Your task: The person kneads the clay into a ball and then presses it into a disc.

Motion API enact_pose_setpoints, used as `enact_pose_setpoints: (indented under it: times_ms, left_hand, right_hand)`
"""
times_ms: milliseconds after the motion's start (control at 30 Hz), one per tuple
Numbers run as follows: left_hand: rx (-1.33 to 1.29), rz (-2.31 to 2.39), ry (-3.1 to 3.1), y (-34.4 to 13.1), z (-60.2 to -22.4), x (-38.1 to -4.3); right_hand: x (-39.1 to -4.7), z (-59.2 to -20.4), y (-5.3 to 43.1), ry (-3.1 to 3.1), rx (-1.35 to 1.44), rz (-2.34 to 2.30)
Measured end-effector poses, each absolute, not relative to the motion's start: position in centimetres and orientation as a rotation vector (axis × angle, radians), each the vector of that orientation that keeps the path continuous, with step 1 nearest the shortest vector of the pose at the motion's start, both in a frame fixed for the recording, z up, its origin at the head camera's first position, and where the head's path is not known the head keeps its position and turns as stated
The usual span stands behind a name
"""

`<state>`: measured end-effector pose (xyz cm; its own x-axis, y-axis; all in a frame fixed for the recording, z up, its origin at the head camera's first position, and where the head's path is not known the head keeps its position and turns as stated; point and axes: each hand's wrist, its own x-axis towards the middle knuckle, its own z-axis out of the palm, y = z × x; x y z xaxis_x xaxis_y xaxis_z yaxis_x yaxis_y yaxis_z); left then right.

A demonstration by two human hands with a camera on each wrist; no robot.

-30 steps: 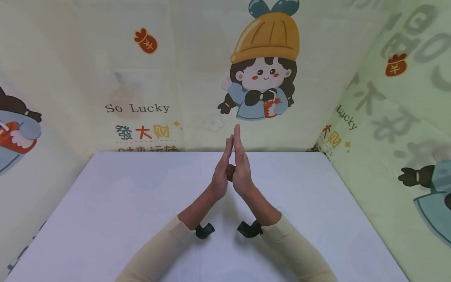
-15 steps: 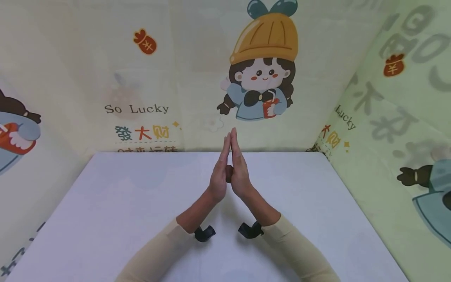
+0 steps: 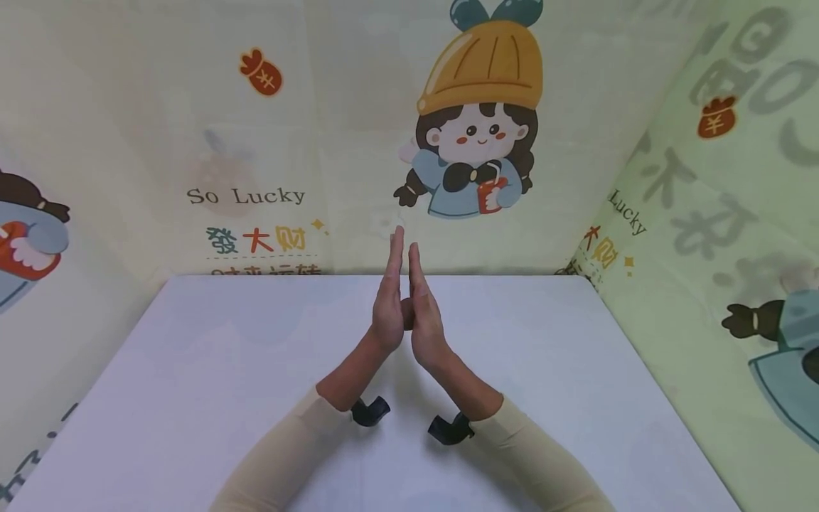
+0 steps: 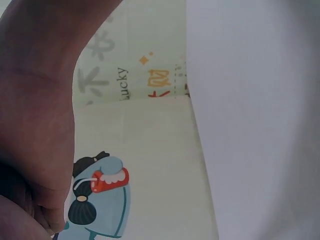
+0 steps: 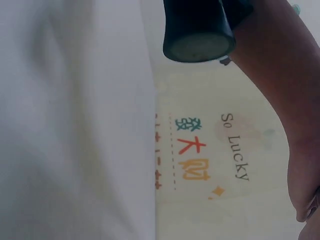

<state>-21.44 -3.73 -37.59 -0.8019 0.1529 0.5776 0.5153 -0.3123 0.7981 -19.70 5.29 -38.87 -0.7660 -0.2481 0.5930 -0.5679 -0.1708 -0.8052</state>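
Observation:
A small dark brown rounded lump (image 3: 407,313) sits between my two palms in the head view, mostly covered by them. My left hand (image 3: 387,313) presses it from the left with straight fingers pointing up and away. From the other side, my right hand (image 3: 427,323) presses it flat-palmed, its fingertips a bit lower than the left ones. Both hands are raised over the white table (image 3: 256,370). At the left wrist view's edge, part of the left hand (image 4: 37,120) shows; in the right wrist view, the right hand (image 5: 304,165) shows at the edge, with the lump out of sight.
Black wrist cameras, one on the left wrist (image 3: 371,412) and one on the right wrist (image 3: 451,429), jut inward between the forearms. Behind the table hangs a cream cloth (image 3: 358,142) with cartoon prints and lettering; a similar cloth (image 3: 691,235) borders the right side.
My left hand has slid forward past the right, whose fingertips led before. Both hands, with the lump between them, have shifted slightly left.

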Motion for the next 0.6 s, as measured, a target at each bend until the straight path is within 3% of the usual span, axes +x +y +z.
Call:
enact_pose_setpoints:
  times_ms: [600]
  left_hand:
    - [-0.636, -2.124, -1.753, -5.0, -36.5, -23.7]
  right_hand:
    - [-18.5, -39.4, 4.9, -1.95, 0.897, 1.924]
